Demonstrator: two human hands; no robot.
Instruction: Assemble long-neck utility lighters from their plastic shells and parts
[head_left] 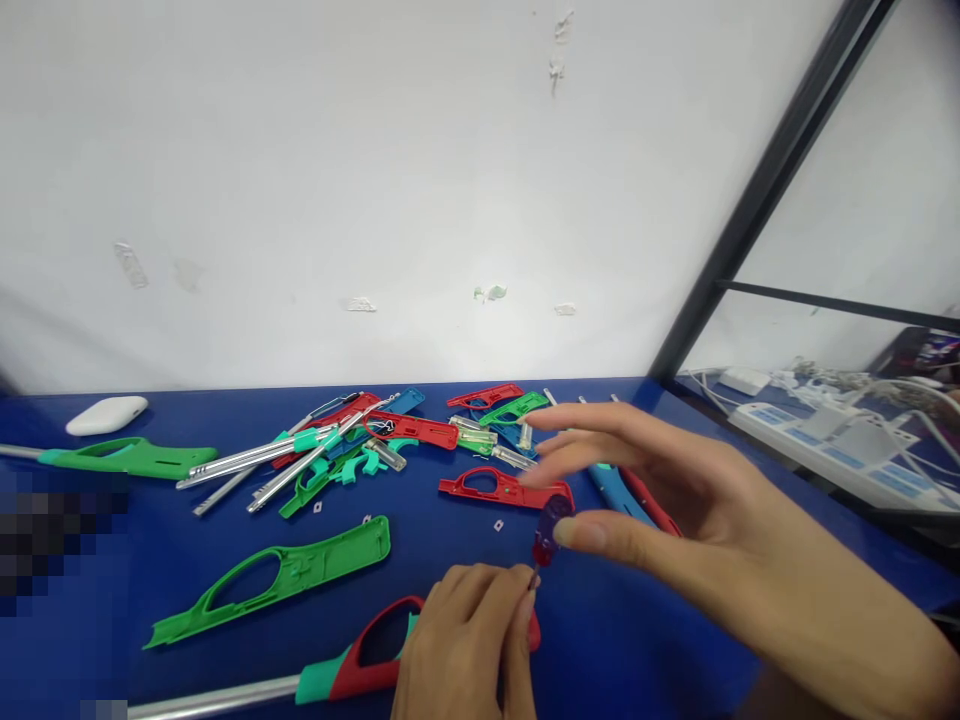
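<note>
My left hand (pixel 469 640) is closed over the handle of a long-nosed red lighter (pixel 367 675). Its thumb and index finger pinch the thin shaft of a small screwdriver (pixel 552 522), which stands tilted with its purple and red handle up. Where the tip meets the lighter is hidden by my fingers. My right hand (pixel 675 520) is spread above and to the right, its thumb against the screwdriver handle and the other fingers apart from it. A green half shell (pixel 330 560) lies to the left, inner side up. A red half shell (pixel 517 492) lies behind the screwdriver.
A pile of metal lighter tubes (pixel 262 460) and shell parts fills the back of the blue table (pixel 622 640). A green lighter (pixel 142 457) and a white case (pixel 106 415) lie at left. Beyond a dark frame (pixel 772 170) at right sits a power strip (pixel 847 445).
</note>
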